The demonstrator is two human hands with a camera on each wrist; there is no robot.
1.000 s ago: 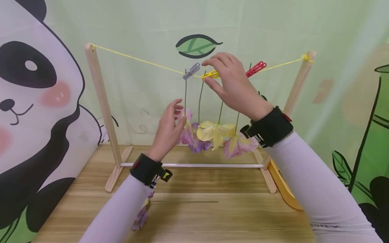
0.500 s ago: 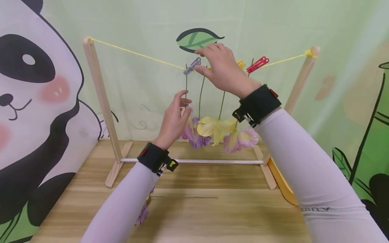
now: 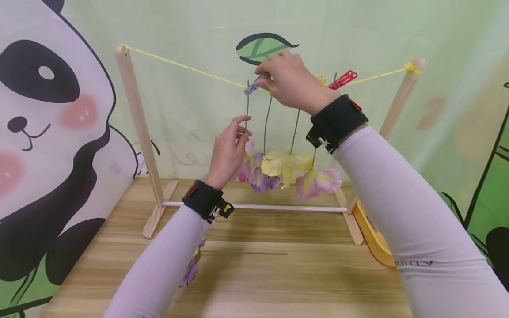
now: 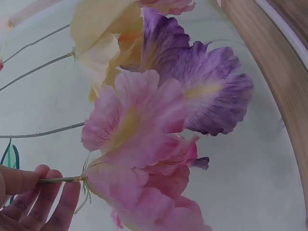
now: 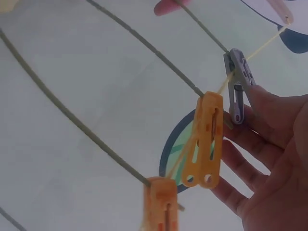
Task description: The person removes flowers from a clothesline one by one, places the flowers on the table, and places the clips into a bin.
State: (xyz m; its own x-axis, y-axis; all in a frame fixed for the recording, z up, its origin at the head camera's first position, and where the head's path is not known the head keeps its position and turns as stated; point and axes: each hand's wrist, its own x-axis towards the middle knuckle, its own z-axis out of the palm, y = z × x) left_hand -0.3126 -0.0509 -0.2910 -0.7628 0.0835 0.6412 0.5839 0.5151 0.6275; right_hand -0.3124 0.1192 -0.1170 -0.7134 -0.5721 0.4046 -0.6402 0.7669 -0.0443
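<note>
In the head view my right hand (image 3: pixel 292 81) pinches the handle end of a grey clothespin (image 5: pixel 237 86) between thumb and fingers. That clothespin sits on the sagging yellow string (image 3: pixel 183 67), at the top of a flower stem. Lower down, my left hand (image 3: pixel 228 152) pinches the same green stem (image 4: pixel 60 180) just above its pink artificial flower (image 4: pixel 139 125), which hangs head down. To its right hang a purple flower (image 4: pixel 211 91), a yellow flower (image 3: pixel 284 165) and a pink-and-yellow flower (image 3: pixel 318 183). A yellow clothespin (image 5: pixel 209 139) and a red clothespin (image 3: pixel 343 80) clip other stems.
The string runs between a left wooden post (image 3: pixel 137 119) and a right wooden post (image 3: pixel 403 101), joined low by a white rod (image 3: pixel 286 208). Another purple flower (image 3: pixel 191 271) lies on the wooden table (image 3: pixel 318 287), partly behind my left forearm. A yellow tray (image 3: pixel 371 240) stands at right.
My right hand has moved left from the yellow clothespin to the grey one and now pinches it. My left hand has risen slightly and closed its fingers on the pink flower's stem.
</note>
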